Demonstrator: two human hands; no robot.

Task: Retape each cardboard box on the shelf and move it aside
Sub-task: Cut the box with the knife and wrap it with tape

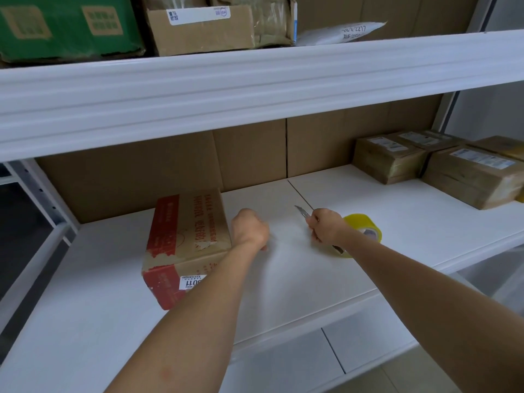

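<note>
The cardboard box (187,245) with red bands and red print lay on the left part of the white shelf (283,285), its near corner pointing toward the camera and a white barcode label on its front face, partly hidden by the left forearm. Torn tape remnants showed along its top front edge. Well apart, at the far right of the same shelf, a cluster of taped brown parcels (442,165) with white labels stood against the cardboard back panel. On the upper shelf (255,86) sat a green carton (65,26), a brown box (204,26) and a white mailer (340,32). The left hand (249,231) was curled into a loose fist just beside the box's right side, knuckles up; whether it touched the box I could not tell, and nothing showed in its grasp. The right hand (326,225) was closed around a utility knife (303,213), blade pointing away. Behind that hand, partly covered by the wrist, a roll of yellowish tape (365,226) rested on the shelf.
</note>
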